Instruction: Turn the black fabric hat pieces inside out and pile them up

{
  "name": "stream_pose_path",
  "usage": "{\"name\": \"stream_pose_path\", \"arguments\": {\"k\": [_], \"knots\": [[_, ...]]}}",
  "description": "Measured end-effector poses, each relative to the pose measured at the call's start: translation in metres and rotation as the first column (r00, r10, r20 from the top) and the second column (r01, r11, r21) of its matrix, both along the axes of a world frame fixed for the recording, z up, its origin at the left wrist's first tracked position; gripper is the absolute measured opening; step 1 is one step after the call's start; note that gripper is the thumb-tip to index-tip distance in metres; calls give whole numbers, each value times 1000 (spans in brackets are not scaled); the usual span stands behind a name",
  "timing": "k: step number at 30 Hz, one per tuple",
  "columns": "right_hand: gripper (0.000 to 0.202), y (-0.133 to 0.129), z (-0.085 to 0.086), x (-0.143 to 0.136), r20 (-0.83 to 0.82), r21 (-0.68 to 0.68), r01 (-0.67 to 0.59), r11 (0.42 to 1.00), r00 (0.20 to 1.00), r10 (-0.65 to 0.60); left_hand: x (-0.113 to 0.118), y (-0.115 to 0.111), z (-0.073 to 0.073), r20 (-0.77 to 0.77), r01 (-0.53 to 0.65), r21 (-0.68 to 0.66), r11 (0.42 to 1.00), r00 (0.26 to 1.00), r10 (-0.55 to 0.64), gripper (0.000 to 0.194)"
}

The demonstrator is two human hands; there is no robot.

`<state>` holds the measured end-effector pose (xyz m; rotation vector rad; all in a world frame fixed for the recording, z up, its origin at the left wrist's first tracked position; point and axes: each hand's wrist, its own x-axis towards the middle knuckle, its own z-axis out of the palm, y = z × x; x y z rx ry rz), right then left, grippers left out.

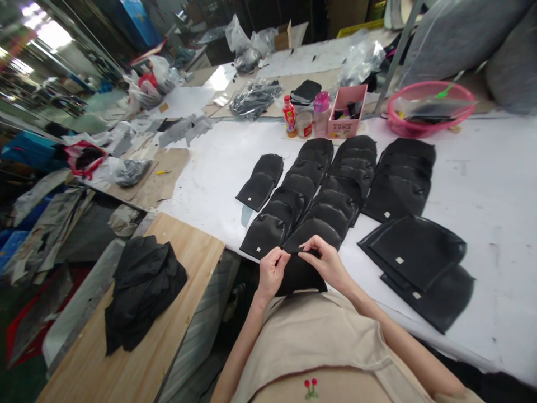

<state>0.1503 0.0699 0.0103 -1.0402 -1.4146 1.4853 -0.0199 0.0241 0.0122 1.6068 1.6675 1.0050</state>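
A black piece [301, 275] hangs between my two hands at the table's front edge, close against the beige apron. My left hand [272, 270] pinches its upper edge on the left. On the right, my right hand [326, 261] grips the same edge between thumb and fingers. Just beyond my hands, overlapping black pieces [316, 232] lie in slanting rows on the white table [482, 201]. A shorter row [266, 173] lies to the left, and another stack [419, 249] with small pale squares sits at the right.
A wooden board [197, 254] with black cloth [142, 285] stands at the left. Along the back are a red bottle [289, 116], a jar [304, 125], a pink box [348, 112] and a pink basin [430, 109]. Plastic bags [251, 99] lie farther back.
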Motion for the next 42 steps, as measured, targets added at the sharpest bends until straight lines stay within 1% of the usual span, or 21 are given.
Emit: {"name": "stream_pose_path", "arguments": {"k": [3,5,8,11,13,15,18,20,23,26,29,33,36,39,42], "knots": [[20,0,-1,2,-85,-58,11,998,996,-16,2,-4,2,83,-30,-37,999,996,33,35],[20,1,-1,5,-52,-58,9,998,999,-12,1,-6,6,122,-54,-63,997,991,62,35],[16,3,2,9,24,-32,-30,999,999,31,-2,-7,12,179,-82,-109,991,979,101,34],[13,2,6,12,46,-4,-59,998,997,59,-4,-8,20,180,-35,-136,990,982,59,32],[11,0,8,12,54,23,-59,998,997,57,-2,-7,24,140,14,-133,991,990,4,30],[11,-3,9,10,55,46,-65,997,997,62,1,-7,26,92,33,-117,993,995,-22,28],[10,-5,9,8,58,75,-79,994,996,75,10,-8,25,60,-17,-83,996,998,22,28],[10,-6,8,7,69,95,-95,991,994,88,14,-9,22,85,-60,-85,995,994,67,32],[10,-7,6,8,78,141,-124,982,990,114,19,-10,17,176,-111,-138,984,975,135,37],[9,-8,4,10,83,231,-117,966,991,101,22,-10,13,266,-134,-209,969,945,189,39],[10,-8,1,13,125,316,-138,939,987,103,24,-9,8,376,-144,-293,945,892,252,38],[14,-7,-3,17,168,343,-232,910,969,183,26,-7,4,508,-121,-397,910,797,328,34],[14,-6,-5,19,174,343,-252,905,964,202,26,-7,3,575,-74,-449,890,739,351,28],[13,-6,-6,19,169,335,-249,909,965,203,26,-7,2,602,-48,-455,889,719,346,24],[12,-7,-4,20,153,315,-232,920,969,193,26,-8,1,594,-43,-436,899,736,324,19]]}}
